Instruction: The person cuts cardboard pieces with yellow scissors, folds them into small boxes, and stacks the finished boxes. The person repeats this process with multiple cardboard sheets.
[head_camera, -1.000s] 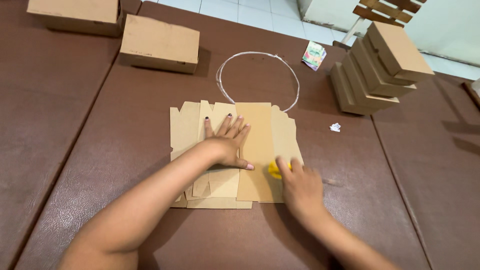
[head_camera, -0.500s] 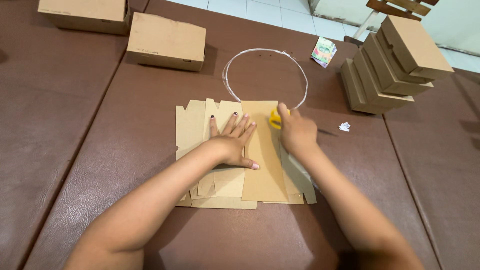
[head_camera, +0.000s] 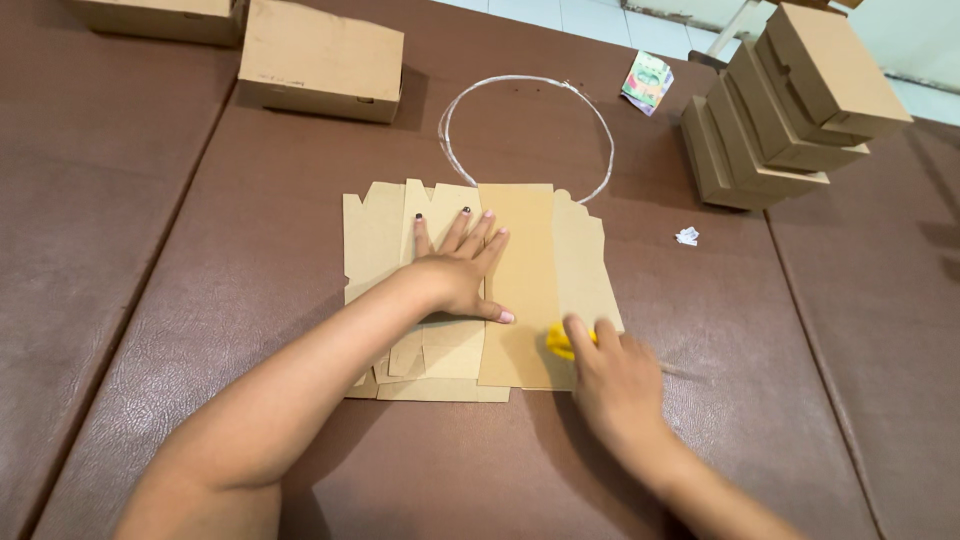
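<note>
Here, the left hand lies flat on a stack of unfolded cardboard blanks, its fingers released and spread, palm pressing down on the left part of the stack. The blanks lie in the middle of the brown counter. The top blank has a long panel folded over, running from the far edge of the stack to the near edge just beside the left thumb.

The right hand sits at the near right corner of the stack, its fingers clenched around a small yellow tool that touches the cardboard beside the folded panel's right edge; most of the tool is hidden under the hand.

Beyond the stack a thin white loop lies on the counter. 2 closed cardboard boxes stand at the far left, and a leaning pile of finished boxes stands at the far right. A small crumpled white scrap lies right of the stack, and a colourful paper packet lies near the far edge.
</note>
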